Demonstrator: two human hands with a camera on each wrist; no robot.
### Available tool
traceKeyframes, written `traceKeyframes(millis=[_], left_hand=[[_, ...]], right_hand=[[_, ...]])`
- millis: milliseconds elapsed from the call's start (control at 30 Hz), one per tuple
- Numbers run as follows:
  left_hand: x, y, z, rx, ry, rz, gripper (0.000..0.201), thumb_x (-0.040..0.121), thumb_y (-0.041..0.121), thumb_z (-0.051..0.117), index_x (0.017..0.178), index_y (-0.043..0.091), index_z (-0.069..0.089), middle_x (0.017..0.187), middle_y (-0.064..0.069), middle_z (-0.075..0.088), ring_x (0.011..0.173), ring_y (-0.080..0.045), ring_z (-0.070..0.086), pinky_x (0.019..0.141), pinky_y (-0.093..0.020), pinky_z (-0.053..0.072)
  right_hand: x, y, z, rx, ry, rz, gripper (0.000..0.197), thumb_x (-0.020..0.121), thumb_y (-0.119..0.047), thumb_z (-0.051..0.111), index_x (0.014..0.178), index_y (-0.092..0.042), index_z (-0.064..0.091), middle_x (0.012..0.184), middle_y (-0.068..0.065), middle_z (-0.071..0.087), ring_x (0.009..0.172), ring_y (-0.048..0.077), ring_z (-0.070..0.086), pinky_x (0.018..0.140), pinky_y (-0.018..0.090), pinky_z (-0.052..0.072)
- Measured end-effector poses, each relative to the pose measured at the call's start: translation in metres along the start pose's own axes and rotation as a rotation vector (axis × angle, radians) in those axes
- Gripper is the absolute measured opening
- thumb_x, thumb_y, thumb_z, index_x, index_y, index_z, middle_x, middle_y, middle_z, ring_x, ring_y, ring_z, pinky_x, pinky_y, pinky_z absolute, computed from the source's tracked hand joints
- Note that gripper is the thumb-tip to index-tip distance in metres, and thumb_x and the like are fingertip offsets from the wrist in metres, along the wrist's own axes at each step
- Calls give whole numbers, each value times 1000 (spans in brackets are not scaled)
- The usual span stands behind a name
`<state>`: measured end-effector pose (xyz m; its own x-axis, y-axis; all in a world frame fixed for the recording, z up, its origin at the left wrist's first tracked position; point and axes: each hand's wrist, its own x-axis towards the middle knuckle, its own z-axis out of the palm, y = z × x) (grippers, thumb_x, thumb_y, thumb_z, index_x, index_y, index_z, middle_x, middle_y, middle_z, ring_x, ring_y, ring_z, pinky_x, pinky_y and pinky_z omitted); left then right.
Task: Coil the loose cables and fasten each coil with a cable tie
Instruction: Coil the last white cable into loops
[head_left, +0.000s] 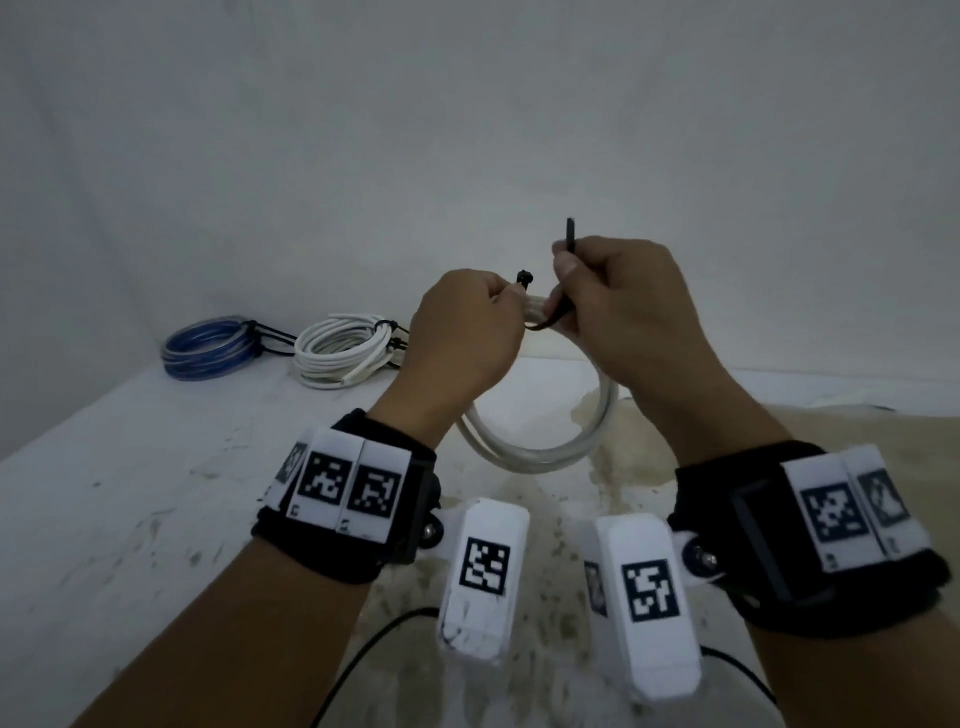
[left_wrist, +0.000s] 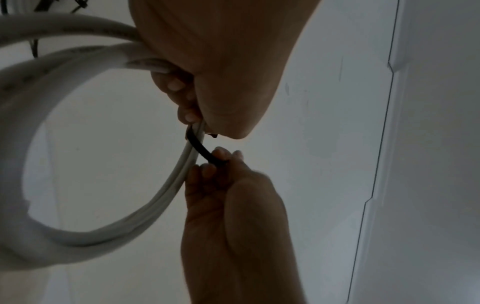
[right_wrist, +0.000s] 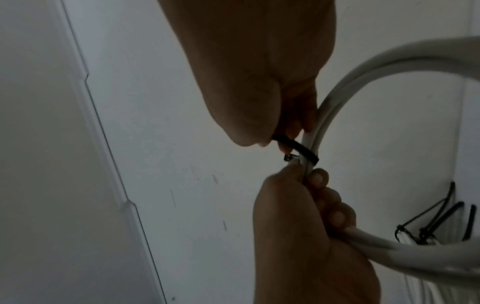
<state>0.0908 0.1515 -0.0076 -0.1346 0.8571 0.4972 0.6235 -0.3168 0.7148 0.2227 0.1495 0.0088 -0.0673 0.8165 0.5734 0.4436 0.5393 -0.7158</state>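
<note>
Both hands are raised above the middle of the table (head_left: 130, 519), working at the top of a white cable coil (head_left: 561, 447) that hangs down from them with its lower loop close to the stained tabletop. The left hand (head_left: 462, 332) is closed tight around the bunched strands at the top of the coil, fingers curled under and thumb pressed on top, and the small locking head of a black cable tie (head_left: 566, 244) sticks up just beside its thumb. The right hand (head_left: 634, 306) pinches the strap of that tie between thumb and forefinger; the strap runs under the white strands and its free tail stands up above the knuckles. In the wrist views the tie crosses the strands in the short gap between the two hands, touching the cable. Whether the tail has entered the locking head cannot be told. Toward the far left corner of the table lie two finished bundles side by side: a blue cable coil (head_left: 210, 345) nearest the corner and another white coil (head_left: 340, 353) just to its right, each with black ties sticking out from its right side. A thin black cord (head_left: 363, 649) runs along the near edge under the wrists.
</note>
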Motion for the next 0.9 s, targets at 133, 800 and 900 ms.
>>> traceKeyframes(millis=[133, 800, 900], left_hand=[[-4, 1, 8, 98, -15, 13, 29, 99, 25, 48, 82, 19, 71, 56, 10, 50, 54, -7, 46, 52, -27, 29], [-1, -6, 1, 111, -7, -46, 42, 98, 24, 48, 57, 18, 53, 50, 3, 44, 49, -14, 41, 54, -30, 28], [-1, -5, 1, 115, -7, -47, 45, 98, 23, 48, 53, 19, 48, 49, 3, 42, 49, -15, 40, 54, -30, 28]], right_hand=[[0, 4, 4, -357, -11, -70, 34, 101, -16, 43, 80, -4, 66, 77, 8, 68, 73, 23, 61, 69, 34, 49], [-5, -5, -2, -338, 56, -92, 16, 87, -19, 68, 98, -19, 80, 91, -1, 76, 82, 12, 69, 81, 26, 54], [-6, -4, 0, -351, 27, -76, 16, 87, -17, 67, 96, -21, 80, 88, -2, 76, 80, 14, 69, 79, 28, 55]])
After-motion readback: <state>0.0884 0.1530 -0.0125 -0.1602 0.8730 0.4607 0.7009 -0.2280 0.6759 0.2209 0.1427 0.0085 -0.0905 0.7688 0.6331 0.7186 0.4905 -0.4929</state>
